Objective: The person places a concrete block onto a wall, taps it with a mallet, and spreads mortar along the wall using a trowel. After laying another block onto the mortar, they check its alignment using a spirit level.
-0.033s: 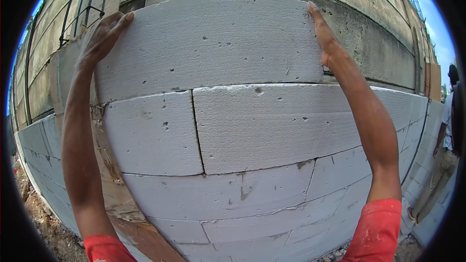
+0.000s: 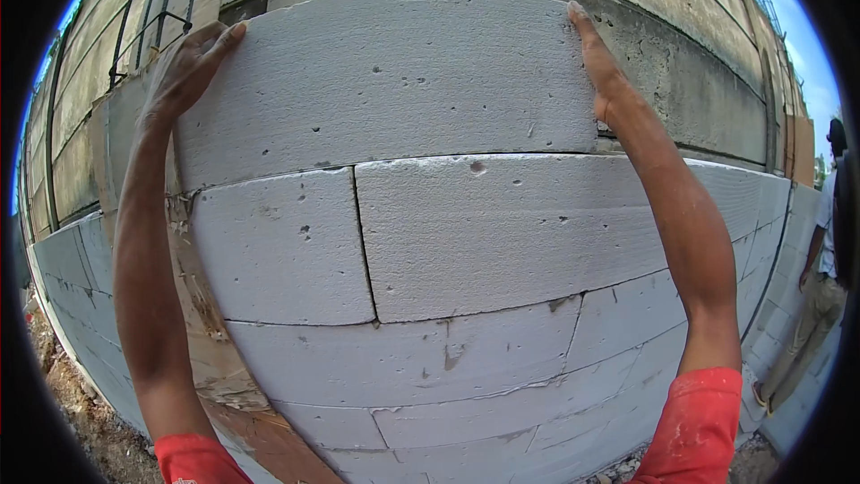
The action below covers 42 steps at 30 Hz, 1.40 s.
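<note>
A long pale grey aerated concrete block [image 2: 394, 81] rests on the top course of the block wall [image 2: 502, 233]. My left hand [image 2: 190, 72] is at its upper left corner, thumb on the front face and the other fingers mostly hidden behind the end. Against the right end lies my right hand [image 2: 598, 63], its fingertips up at the top corner. Between them the two hands hold the block by its ends. Under it, a narrow dark line shows along the joint.
An upright wooden board [image 2: 206, 296] runs along the wall's left part. Steel reinforcing bars [image 2: 166, 0] rise at the upper left. A weathered concrete wall [image 2: 699, 81] stands close behind. Another person [image 2: 820, 260] is at the far right. Rubble [image 2: 98, 430] covers the ground at lower left.
</note>
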### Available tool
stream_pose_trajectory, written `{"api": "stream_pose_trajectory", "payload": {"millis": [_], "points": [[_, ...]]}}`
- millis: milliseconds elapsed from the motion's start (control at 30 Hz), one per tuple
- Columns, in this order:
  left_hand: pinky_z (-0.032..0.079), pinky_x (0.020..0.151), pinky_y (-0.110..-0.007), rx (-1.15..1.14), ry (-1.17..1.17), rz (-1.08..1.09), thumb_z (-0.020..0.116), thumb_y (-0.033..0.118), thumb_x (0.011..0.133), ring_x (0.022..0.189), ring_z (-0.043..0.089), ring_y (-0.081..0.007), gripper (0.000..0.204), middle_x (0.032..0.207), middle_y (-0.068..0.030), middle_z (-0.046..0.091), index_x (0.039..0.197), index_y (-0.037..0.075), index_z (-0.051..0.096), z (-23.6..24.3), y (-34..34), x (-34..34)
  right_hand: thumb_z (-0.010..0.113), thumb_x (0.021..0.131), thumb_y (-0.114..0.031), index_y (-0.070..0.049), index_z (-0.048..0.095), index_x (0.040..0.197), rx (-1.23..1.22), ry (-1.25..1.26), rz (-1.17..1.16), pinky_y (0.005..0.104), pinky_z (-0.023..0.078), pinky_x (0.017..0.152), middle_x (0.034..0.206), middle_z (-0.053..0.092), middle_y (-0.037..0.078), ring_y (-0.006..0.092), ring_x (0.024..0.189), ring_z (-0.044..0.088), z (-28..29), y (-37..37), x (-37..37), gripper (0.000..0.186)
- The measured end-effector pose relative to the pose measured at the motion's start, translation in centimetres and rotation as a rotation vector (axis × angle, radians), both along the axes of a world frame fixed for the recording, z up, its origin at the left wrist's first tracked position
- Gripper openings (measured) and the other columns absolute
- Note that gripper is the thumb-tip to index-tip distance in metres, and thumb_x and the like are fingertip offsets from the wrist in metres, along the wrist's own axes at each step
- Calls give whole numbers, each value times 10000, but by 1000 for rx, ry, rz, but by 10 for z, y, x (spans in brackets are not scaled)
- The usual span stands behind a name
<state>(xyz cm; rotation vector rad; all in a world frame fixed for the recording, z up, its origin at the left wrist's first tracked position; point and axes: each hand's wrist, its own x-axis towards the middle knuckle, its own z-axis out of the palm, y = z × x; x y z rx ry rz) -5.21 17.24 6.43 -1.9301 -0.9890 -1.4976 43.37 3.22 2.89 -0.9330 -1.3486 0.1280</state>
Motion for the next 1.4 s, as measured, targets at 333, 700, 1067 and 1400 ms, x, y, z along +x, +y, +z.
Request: {"api": "stream_pose_trajectory", "payload": {"millis": [333, 700, 1067, 1400], "points": [[381, 1115, -590, 9, -42, 39, 429, 869, 819, 1307, 538, -402, 1017, 1407, -247, 553, 1424, 59, 542, 4, 21, -14, 404, 833, -855, -175, 216, 1606, -13, -52, -99, 654, 135, 1177, 1645, 164, 235, 414, 1522, 133, 0, 5, 11, 1046], [404, 1065, -444, -24, -40, -62, 452, 801, 877, 1214, 586, -322, 856, 1254, -196, 652, 1278, 69, 642, 5, 17, -9, 723, 735, -734, -16, 610, 1351, -411, -617, -295, 500, 358, 1150, 1312, 626, 238, 371, 1315, 527, -42, -78, 88, 953], [439, 862, -352, 120, -85, -121, 462, 663, 976, 872, 554, -190, 641, 892, -105, 601, 1016, 42, 621, -2, 18, -2, 820, 789, -129, -67, 768, 923, -239, -710, -354, 389, 467, 969, 961, 758, 74, 211, 1016, 673, -74, -110, 90, 157], [394, 1066, -380, -191, -14, 6, 470, 732, 924, 1199, 592, -283, 811, 1206, -191, 671, 1224, 6, 672, 17, -22, 10, 732, 902, -236, 7, 679, 1066, -278, -750, -346, 353, 535, 756, 957, 704, 141, 215, 832, 655, -90, -140, 59, 298]]}}
